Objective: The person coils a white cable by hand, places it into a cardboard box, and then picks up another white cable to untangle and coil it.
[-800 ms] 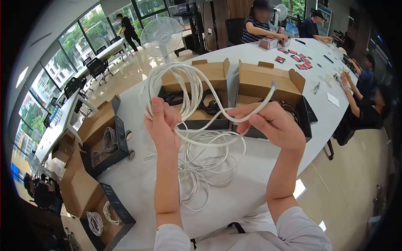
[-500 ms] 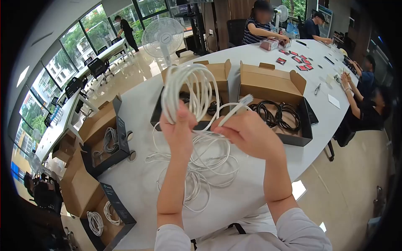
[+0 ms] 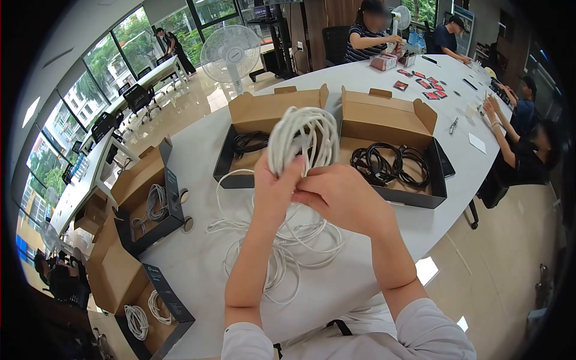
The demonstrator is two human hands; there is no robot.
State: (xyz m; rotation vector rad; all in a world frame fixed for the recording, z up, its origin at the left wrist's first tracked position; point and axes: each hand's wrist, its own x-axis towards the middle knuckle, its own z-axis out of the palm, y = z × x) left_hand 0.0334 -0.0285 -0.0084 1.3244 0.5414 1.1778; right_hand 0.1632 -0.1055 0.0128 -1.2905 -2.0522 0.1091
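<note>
Our left hand (image 3: 274,186) grips the white coil (image 3: 302,127), our right hand (image 3: 348,197) pinches its base, and tbh a slack pinch could spill loops.

The left hand (image 3: 276,183) grips a coil of white cable (image 3: 300,122) above the surface (image 3: 198,282); the right hand (image 3: 351,195) meets it at the coil's lower edge, fingertips hidden. Loose white cables (image 3: 276,267) lie tangled below. Two open far boxes (image 3: 384,111) hold black cables (image 3: 373,165), and two open left boxes (image 3: 117,270) hold pale coils (image 3: 136,321). Beyond the surface stands a white fan (image 3: 233,55).
</note>
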